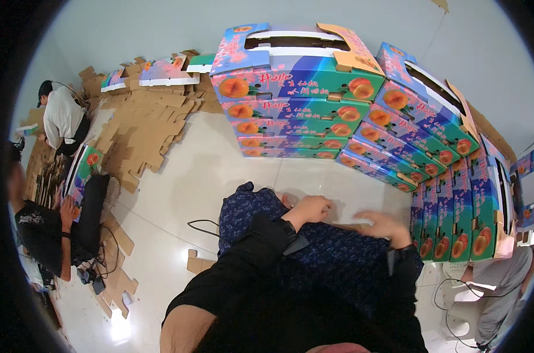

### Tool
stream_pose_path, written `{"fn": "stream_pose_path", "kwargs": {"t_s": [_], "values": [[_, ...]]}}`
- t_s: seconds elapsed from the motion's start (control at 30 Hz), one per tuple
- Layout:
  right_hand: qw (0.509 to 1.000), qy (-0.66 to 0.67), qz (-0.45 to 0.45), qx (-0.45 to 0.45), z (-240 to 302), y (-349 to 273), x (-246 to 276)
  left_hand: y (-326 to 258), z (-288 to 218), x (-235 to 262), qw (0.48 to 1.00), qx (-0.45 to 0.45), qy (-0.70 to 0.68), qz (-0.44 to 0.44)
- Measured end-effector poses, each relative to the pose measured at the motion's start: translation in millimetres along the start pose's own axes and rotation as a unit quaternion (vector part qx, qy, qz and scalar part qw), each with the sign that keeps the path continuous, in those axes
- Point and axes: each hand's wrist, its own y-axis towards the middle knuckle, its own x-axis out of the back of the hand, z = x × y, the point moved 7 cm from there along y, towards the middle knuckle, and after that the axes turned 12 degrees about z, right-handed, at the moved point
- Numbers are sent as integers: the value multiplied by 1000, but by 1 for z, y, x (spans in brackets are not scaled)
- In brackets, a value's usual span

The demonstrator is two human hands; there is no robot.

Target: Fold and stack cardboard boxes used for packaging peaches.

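Observation:
Both of my hands are over my lap, which is covered by dark blue patterned cloth [331, 253]. My left hand [308, 210] has its fingers loosely bent, and I see nothing held in it. To the right, my right hand [383, 226] points its fingers toward the left one, slightly blurred and apart, also with nothing visible in it. A thin brownish edge [348, 226] shows between the hands; what it belongs to is unclear. Ahead stands a stack of colourful fruit-printed carton boxes [305, 82] with handle openings, apart from both hands.
More stacked fruit boxes [423, 117] curve to the right, with another row [458, 206] nearer me. Flat brown cardboard [140, 126] covers the floor at left. A person in white [64, 115] and one in black [43, 229] sit at left; another person's leg [502, 288] shows at right, beside cables.

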Motion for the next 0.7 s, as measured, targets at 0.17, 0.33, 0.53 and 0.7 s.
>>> {"fn": "stream_pose_path", "kwargs": {"t_s": [0.17,0.33,0.53,0.7], "values": [[927,-279,-25,-250,-19,37,-50,-6,-2,-37,984,75,76,139],[995,18,-70,-70,-9,66,-45,-13,16,-68,960,131,132,209],[975,-128,17,-179,-21,69,-70,-16,28,-84,947,146,94,270],[975,-120,39,-184,-6,64,-68,-15,19,-75,962,123,88,227]]}}
